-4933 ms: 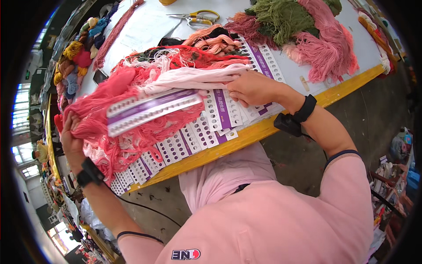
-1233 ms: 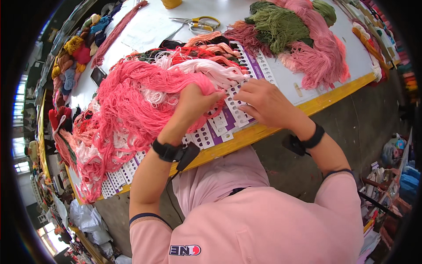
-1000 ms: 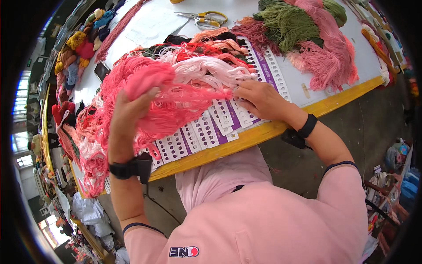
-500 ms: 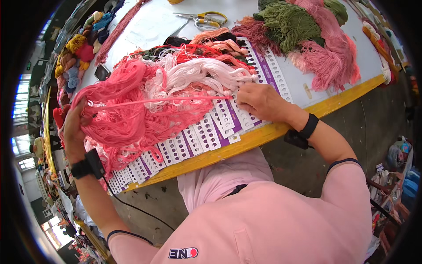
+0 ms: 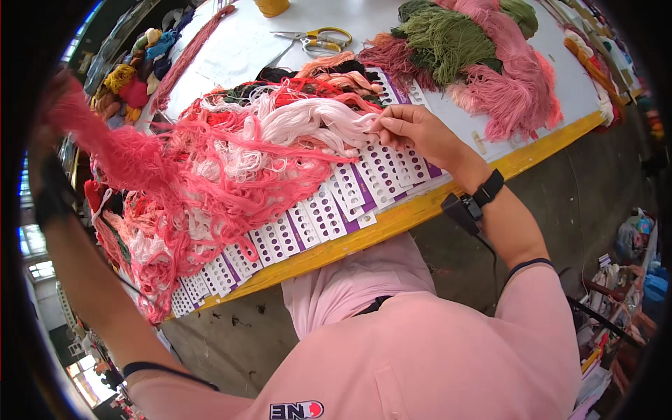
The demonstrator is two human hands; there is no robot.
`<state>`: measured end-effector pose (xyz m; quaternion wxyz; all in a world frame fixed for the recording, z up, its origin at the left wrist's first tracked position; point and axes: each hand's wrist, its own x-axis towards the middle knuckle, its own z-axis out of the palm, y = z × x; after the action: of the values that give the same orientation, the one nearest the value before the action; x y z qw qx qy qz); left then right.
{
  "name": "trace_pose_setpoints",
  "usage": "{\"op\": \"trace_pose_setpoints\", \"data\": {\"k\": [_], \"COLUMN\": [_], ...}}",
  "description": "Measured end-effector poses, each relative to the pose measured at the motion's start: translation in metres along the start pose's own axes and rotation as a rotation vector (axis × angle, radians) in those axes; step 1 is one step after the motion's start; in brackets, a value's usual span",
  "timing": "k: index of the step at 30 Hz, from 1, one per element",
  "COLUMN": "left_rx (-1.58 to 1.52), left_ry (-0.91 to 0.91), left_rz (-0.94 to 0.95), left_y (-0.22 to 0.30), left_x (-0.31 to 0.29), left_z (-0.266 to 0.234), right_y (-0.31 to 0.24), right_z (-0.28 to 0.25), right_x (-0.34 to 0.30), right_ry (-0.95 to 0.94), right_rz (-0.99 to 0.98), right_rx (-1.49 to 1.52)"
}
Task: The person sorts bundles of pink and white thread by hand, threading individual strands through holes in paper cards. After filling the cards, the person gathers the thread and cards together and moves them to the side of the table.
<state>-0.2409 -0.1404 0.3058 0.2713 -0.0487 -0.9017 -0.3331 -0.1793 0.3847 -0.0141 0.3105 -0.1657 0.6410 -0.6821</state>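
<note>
Far left, your left hand (image 5: 47,136), blurred and dark near the rim, has swung higher and wider within half a second; it looks closed around pink yarn (image 5: 129,157). That yarn slopes from your raised hand to the mixed heap on the table, its loose strands trailing as far as the white-and-purple punched cards (image 5: 304,224) fanned along the yellow edge (image 5: 406,217). Gone is the taut pink strand that ran between your hands, which suggests the pink bunch is now being separated from the rest. At centre, pale yarn (image 5: 315,115) stays draped over the heap, below the scissors (image 5: 318,40). To its right, your right hand (image 5: 416,133) has thumb and forefinger drawn together at its end; whether they grip a thread you cannot tell. Far right, green yarn (image 5: 448,49) lies beside a dusty-pink hank (image 5: 507,94).
</note>
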Motion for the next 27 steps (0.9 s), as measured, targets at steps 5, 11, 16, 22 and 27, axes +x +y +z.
{"op": "trace_pose_setpoints", "data": {"k": [5, 11, 16, 22, 27], "left_rx": [-1.400, -1.787, -1.755, -1.744, -1.756], "left_ry": [-0.664, -0.405, -0.422, -0.444, -0.429], "left_rz": [-0.879, -1.056, -1.002, -1.008, -1.014], "left_y": [0.069, 0.075, 0.075, 0.076, 0.075], "left_x": [-0.218, -0.298, -0.301, -0.308, -0.310], "left_z": [0.228, 0.287, 0.281, 0.275, 0.269], "right_y": [-0.007, -0.016, -0.004, -0.015, -0.018], "right_z": [0.012, 0.061, 0.113, 0.119, 0.116], "right_x": [0.003, 0.007, 0.024, 0.014, 0.009], "right_ry": [0.089, 0.244, 0.017, 0.040, 0.022], "right_rz": [0.071, -0.102, 0.007, 0.044, 0.090], "right_rx": [0.427, -0.034, 0.265, 0.339, 0.294]}}
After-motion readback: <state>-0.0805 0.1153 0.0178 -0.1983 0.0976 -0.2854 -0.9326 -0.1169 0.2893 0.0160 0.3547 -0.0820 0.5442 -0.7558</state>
